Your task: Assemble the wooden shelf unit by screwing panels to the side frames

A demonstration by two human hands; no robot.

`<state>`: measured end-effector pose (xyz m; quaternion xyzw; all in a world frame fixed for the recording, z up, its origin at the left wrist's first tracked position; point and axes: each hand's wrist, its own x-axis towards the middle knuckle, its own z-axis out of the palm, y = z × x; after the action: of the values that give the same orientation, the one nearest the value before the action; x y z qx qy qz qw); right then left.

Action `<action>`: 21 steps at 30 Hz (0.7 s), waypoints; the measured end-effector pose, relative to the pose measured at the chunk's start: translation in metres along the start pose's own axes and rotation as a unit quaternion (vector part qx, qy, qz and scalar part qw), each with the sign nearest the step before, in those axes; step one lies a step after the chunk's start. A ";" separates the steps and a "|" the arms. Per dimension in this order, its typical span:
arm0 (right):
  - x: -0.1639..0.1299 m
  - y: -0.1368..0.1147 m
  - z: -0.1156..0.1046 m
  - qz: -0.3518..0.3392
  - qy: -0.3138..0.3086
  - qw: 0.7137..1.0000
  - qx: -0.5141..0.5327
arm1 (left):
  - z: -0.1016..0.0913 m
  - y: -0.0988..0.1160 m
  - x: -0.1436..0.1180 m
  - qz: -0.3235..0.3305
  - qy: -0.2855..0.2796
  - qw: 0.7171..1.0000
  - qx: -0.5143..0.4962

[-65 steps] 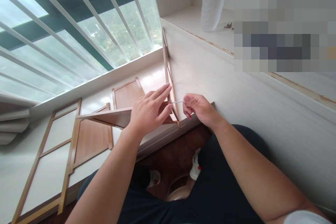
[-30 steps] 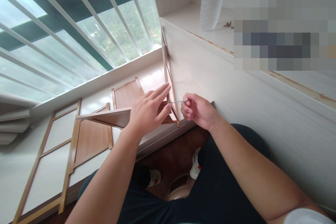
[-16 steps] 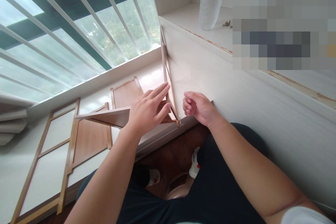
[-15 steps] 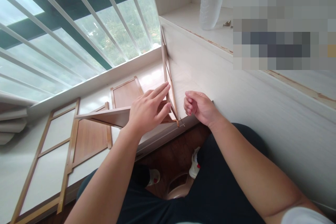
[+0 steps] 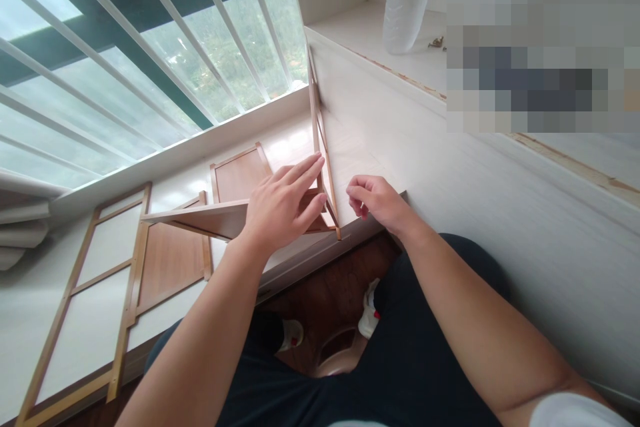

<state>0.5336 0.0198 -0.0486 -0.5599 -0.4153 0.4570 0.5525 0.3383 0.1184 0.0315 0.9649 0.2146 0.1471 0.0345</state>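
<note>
My left hand (image 5: 283,203) lies over the end of a wooden board (image 5: 220,219), its fingers stretched out towards an upright wooden frame (image 5: 327,180). The board meets the frame at an angle near the sill's front edge. The hand covers part of where they meet. Just right of the frame, my right hand (image 5: 377,200) hangs apart from it with fingers curled and thumb pressed in. Whatever is between those fingers, if anything, is too small or hidden to make out.
Left on the pale sill lie a ladder-like wooden frame (image 5: 75,290) and two brown panels (image 5: 173,267). A barred window (image 5: 200,47) is behind. On the right-hand shelf stand a translucent bottle-shaped cup (image 5: 407,10) with red-handled things and small metal pieces (image 5: 437,43).
My right hand has shifted slightly left, closer to the frame, and its wrist has turned a little. The left hand stays on the board.
</note>
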 end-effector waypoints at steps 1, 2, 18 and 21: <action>0.001 0.005 -0.002 0.009 -0.015 0.998 -0.060 | 0.000 0.000 -0.001 0.009 0.017 1.000 -0.015; 0.002 0.010 -0.004 0.019 -0.032 0.992 -0.121 | -0.001 -0.001 -0.002 0.017 0.038 0.999 -0.030; 0.030 0.075 0.009 0.097 -0.172 0.926 -0.321 | 0.065 0.014 -0.195 -0.129 0.132 0.968 -0.171; 0.033 0.085 0.014 0.077 -0.157 0.937 -0.301 | 0.077 0.015 -0.254 -0.203 0.069 0.960 -0.180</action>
<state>0.5246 0.0512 -0.1352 -0.6519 -0.5702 0.4337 0.2486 0.1474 -0.0028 -0.1085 0.8668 0.3775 0.2390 0.2214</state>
